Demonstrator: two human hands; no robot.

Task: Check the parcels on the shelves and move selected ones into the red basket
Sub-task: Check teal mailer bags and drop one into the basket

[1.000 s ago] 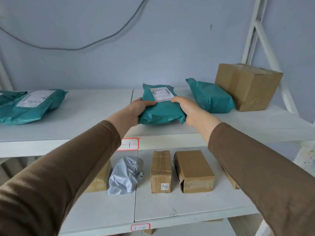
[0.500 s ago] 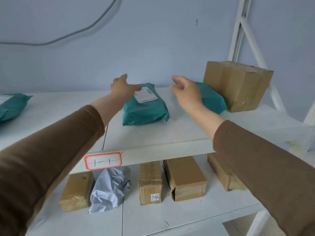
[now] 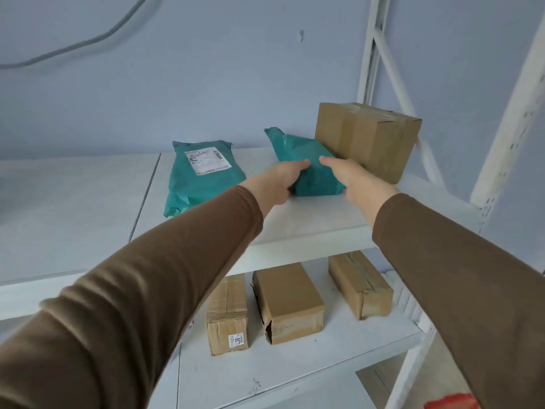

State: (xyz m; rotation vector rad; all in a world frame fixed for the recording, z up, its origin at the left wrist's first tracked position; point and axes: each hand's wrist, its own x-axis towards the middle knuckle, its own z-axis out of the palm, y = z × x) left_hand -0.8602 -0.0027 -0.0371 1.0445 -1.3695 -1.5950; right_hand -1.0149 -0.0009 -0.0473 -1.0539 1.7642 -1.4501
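Cardboard box touching gripped teal parcel

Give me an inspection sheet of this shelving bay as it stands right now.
Surface: white upper shelf and lower shelf, both carrying parcels.
Job's things: plain green bag on the upper shelf, against the big box; labelled green bag lies to its left, label up. A red patch at bottom right may be the basket; too little shows to tell.
Clutter: three small boxes on the lower shelf.
Hands: left hand and right hand hold the plain green bag from either side.
Cables: grey cable on the wall, top left.
Surroundings: pale blue wall, white rack uprights.
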